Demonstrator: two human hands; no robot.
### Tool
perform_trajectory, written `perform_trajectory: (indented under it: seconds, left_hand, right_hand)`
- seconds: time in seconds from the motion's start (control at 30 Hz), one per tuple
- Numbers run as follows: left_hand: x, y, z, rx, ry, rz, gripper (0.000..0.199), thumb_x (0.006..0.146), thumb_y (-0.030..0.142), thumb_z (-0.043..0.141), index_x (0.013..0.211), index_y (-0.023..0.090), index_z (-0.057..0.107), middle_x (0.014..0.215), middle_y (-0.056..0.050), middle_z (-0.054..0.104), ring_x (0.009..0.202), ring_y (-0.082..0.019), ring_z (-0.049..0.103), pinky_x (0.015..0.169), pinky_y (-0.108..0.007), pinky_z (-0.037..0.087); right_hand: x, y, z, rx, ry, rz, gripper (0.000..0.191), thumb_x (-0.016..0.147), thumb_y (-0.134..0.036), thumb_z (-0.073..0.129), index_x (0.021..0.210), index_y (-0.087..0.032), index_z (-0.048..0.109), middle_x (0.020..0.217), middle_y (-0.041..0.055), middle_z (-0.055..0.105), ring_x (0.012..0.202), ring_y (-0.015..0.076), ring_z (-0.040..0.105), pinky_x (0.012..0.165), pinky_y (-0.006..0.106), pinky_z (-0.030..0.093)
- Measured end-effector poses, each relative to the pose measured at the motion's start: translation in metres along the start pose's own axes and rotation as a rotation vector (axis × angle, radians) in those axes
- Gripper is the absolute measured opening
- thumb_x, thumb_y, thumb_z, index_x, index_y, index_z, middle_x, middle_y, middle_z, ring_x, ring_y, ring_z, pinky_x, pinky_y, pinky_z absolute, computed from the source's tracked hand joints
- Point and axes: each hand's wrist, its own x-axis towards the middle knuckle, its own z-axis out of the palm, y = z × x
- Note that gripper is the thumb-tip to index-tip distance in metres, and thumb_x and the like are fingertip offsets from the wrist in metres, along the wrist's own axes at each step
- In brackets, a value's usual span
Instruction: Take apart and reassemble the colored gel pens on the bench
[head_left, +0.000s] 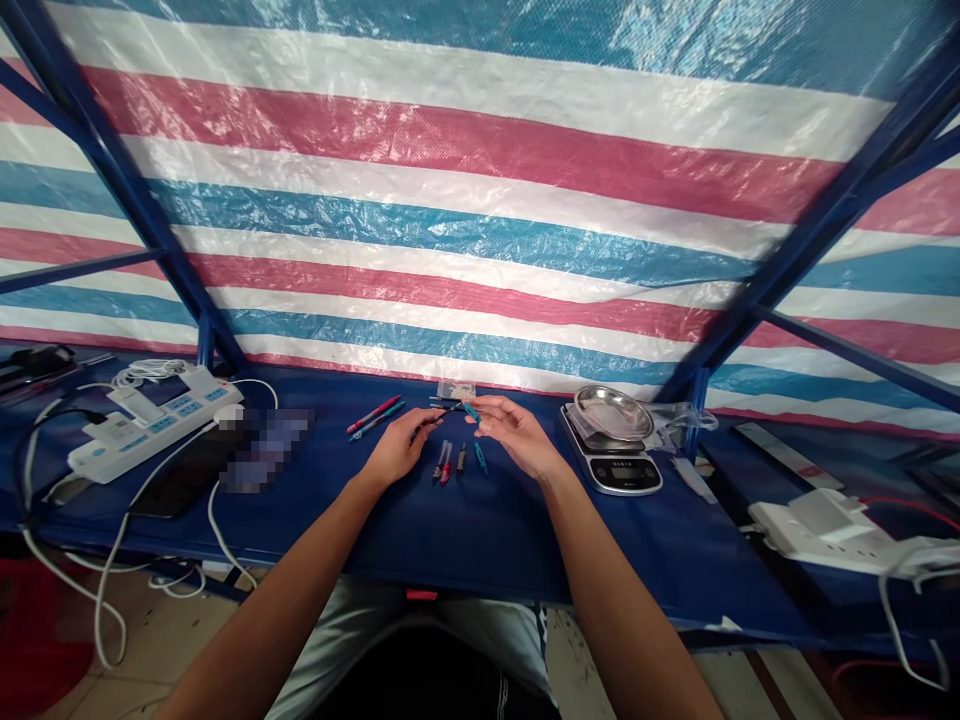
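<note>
My left hand (399,445) is closed, its thumb and fingers pinching a thin dark pen part (450,406). Opposite it, the fingertips of my right hand (519,435) are closed on a teal pen part (472,412). The two pieces meet or overlap between my hands; whether they are joined I cannot tell. Below them on the table lie clear pen barrels, one with a red end (445,472), a dark grey pen piece (461,458) and a teal pen piece (481,458). Left of my left hand, a red pen (375,416) lies beside a teal pen (377,422).
A small clear bag (457,388) lies at the table's back edge. To the right stands a digital scale (622,474) with a metal bowl (613,412). Power strips (161,425) and cables occupy the left, with another white power strip (825,530) far right. Striped sheeting hangs behind the blue table (465,540).
</note>
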Motion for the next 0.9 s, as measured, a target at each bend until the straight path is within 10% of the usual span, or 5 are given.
perform_trajectory:
  seconds: [0.47,0.9]
  left_hand:
    - [-0.002,0.001,-0.001,0.055,-0.045,0.057,0.036,0.107,0.034,0.047,0.134,0.027,0.071,0.129,-0.011,0.073,0.122,-0.029,0.068,0.108,-0.047,0.054]
    - [-0.003,0.001,-0.004,-0.069,-0.046,-0.117,0.041,0.099,0.041,0.066,0.138,0.03,0.07,0.122,-0.006,0.08,0.118,-0.031,0.074,0.108,-0.047,0.056]
  right_hand:
    - [0.006,0.013,-0.001,0.048,0.138,0.101,0.046,0.092,-0.063,0.073,0.11,-0.021,0.075,0.121,0.0139,0.078,0.109,0.0298,0.077,0.086,0.04,0.064]
    - [0.007,0.017,-0.012,-0.347,0.205,-0.019,0.041,0.094,-0.057,0.069,0.115,-0.022,0.076,0.095,0.0062,0.078,0.083,0.0228,0.073,0.071,0.034,0.059]
